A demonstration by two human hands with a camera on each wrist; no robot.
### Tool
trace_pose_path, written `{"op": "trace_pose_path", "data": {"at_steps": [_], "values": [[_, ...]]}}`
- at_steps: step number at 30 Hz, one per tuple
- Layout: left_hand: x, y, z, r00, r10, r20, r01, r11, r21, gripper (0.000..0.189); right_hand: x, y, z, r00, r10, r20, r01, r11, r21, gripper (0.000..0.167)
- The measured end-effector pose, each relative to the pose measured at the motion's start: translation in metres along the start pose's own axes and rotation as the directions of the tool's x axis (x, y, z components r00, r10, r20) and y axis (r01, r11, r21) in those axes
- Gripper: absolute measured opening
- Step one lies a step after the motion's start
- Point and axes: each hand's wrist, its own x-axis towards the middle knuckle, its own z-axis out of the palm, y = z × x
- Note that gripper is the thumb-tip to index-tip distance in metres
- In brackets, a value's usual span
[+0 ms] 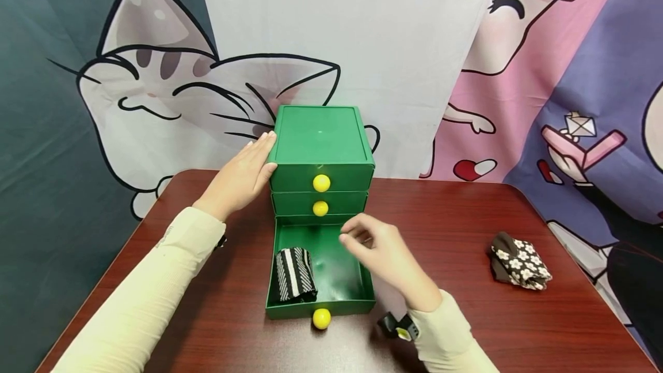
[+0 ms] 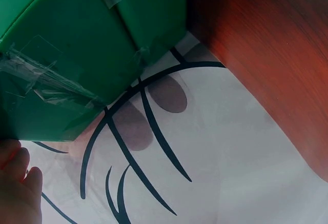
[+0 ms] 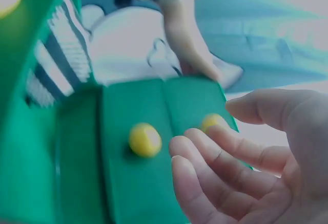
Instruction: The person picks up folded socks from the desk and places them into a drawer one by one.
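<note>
A green three-drawer box (image 1: 322, 134) with yellow ball knobs stands at the table's back, its bottom drawer (image 1: 342, 305) pulled out. Inside that drawer, on the left, lies a folded black-and-white patterned sock (image 1: 295, 274), also seen in the right wrist view. My left hand (image 1: 240, 177) rests flat against the box's left side, fingers straight near the top edge. Over the right side of the open drawer is my right hand (image 1: 380, 252), fingers loosely bent with nothing between them. In the right wrist view, this hand (image 3: 246, 167) is in front of the two closed drawers.
On the right of the brown wooden table (image 1: 440, 235) lies a folded dark brown sock (image 1: 519, 262) with white flowers. A cloth backdrop (image 1: 357, 22) with cartoon animals hangs behind the table. Clear tape (image 2: 51, 80) shows on the box's side.
</note>
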Motion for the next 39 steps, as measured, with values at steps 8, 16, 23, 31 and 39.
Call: {"op": "trace_pose_path", "data": {"at_steps": [8,16,23,31,39], "values": [[0.000,0.001,-0.001,1.000,-0.004,0.004,0.004,1.000,-0.007,0.058,-0.012,0.018,-0.048,0.986,0.023,-0.167,-0.033,0.997,-0.063,0.006],[-0.001,0.001,-0.002,1.000,-0.004,-0.001,0.004,1.000,-0.007,0.057,-0.028,0.044,-0.093,0.951,0.000,-0.310,-0.075,0.970,-0.231,0.006],[0.000,0.000,0.000,1.000,0.008,-0.015,-0.008,1.000,-0.004,0.057,-0.048,0.068,-0.130,0.905,0.059,-0.421,-0.224,0.908,-0.354,0.016],[0.000,-0.001,0.002,1.000,0.010,-0.020,-0.010,1.000,-0.001,0.058,-0.076,0.101,-0.169,0.866,0.155,-0.475,-0.379,0.824,-0.421,0.028],[0.000,0.000,0.001,1.000,0.006,-0.014,-0.006,1.000,-0.003,0.058,-0.095,0.130,-0.186,0.807,0.306,-0.505,-0.534,0.744,-0.402,0.040]]}}
